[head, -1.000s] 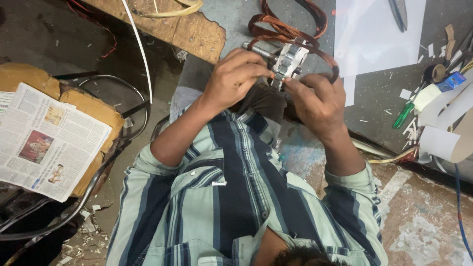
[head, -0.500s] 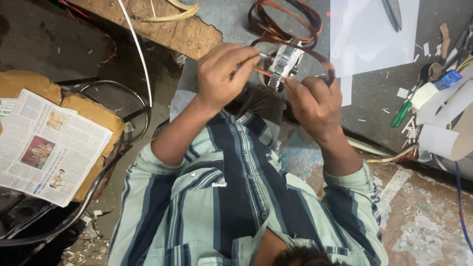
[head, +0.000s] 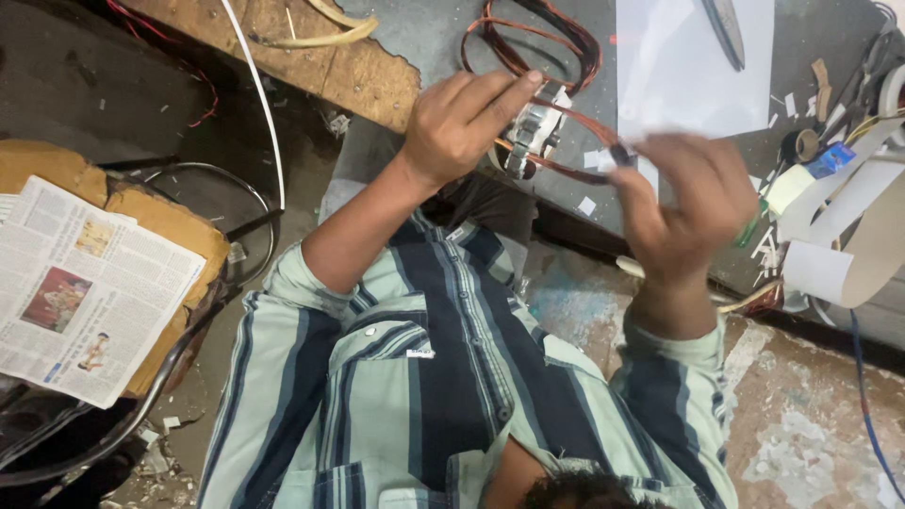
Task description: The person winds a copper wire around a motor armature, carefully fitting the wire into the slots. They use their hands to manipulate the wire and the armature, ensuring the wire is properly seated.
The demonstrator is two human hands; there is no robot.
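View from above of a person in a green and navy striped shirt [head: 443,377], both bare hands raised over a grey workbench [head: 434,28]. The left hand [head: 467,123] grips a small metal laminated core with a coil winding [head: 530,137], fingers curled about it and the forefinger stretched out straight along its top. From the core a strand of reddish-brown enamelled copper wire [head: 584,118] runs across to the right hand [head: 693,203], which is blurred; its fingers look drawn together near the wire's dark end, but whether they truly pinch it cannot be told. Behind the hands, on the bench, lies a loose coil of the same reddish wire [head: 542,42].

The core looks small but dense for its size, rigid, with hard edges, so the firm place to hold it seems to be across its metal sides, clear of the winding. The wire looks thin, springy and easily kinked; its coating would likely scratch if dragged over a sharp corner, so it seems best held lightly between the fingertips close to its free end.

Nearby: a white sheet of paper [head: 693,66] with a dark blade-like tool [head: 728,28] on it, rolls of pale paper tape [head: 848,245] at the right edge, a worn wooden board [head: 320,66], and a folded newspaper [head: 80,283] on a brown cushioned seat [head: 160,226] at the left
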